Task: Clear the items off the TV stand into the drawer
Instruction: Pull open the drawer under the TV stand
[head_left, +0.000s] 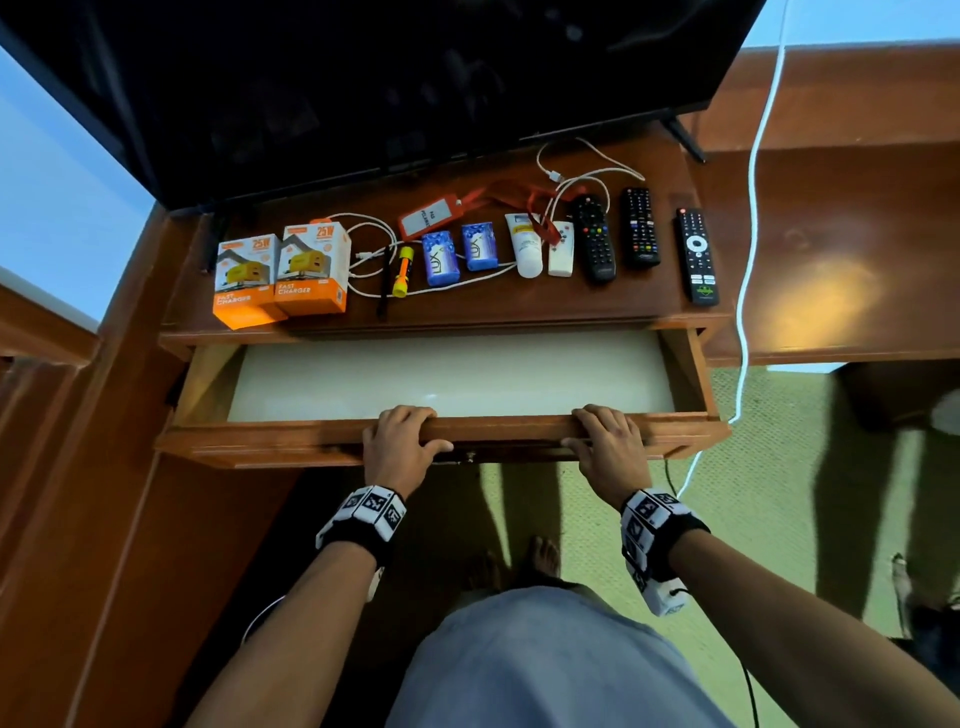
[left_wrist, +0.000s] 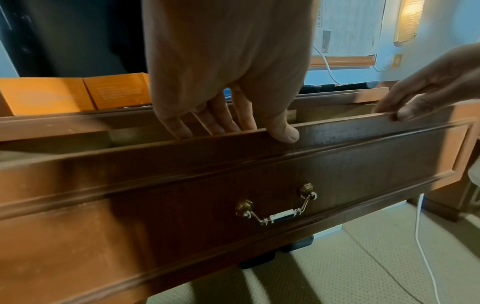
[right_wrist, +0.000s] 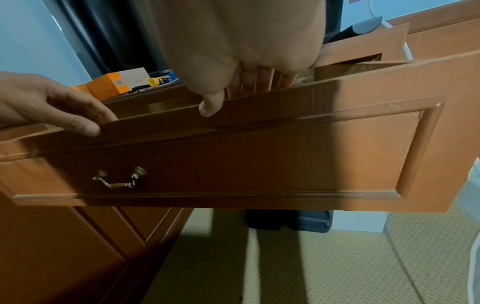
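Observation:
The wooden drawer (head_left: 270, 439) stands pulled out below the TV stand top (head_left: 467, 306), its pale bottom bare. My left hand (head_left: 400, 436) and right hand (head_left: 605, 439) both grip the drawer's front edge, fingers curled inside, thumbs on the outer face. The wrist views show the same hold: left hand (left_wrist: 228, 115), right hand (right_wrist: 233, 82). On the stand lie two orange charger boxes (head_left: 280, 273), a yellow flashlight (head_left: 402, 270), two blue soap packs (head_left: 460, 254), a white tube (head_left: 524, 244), a small white remote (head_left: 562, 249), three black remotes (head_left: 641, 228), a red tag (head_left: 431, 215) and white cables (head_left: 374, 244).
A black TV (head_left: 363, 88) overhangs the back of the stand. A white cord (head_left: 748, 260) hangs down the right side to the green carpet (head_left: 779, 493). A brass handle (left_wrist: 276, 205) sits on the drawer front. My bare feet stand beneath the drawer.

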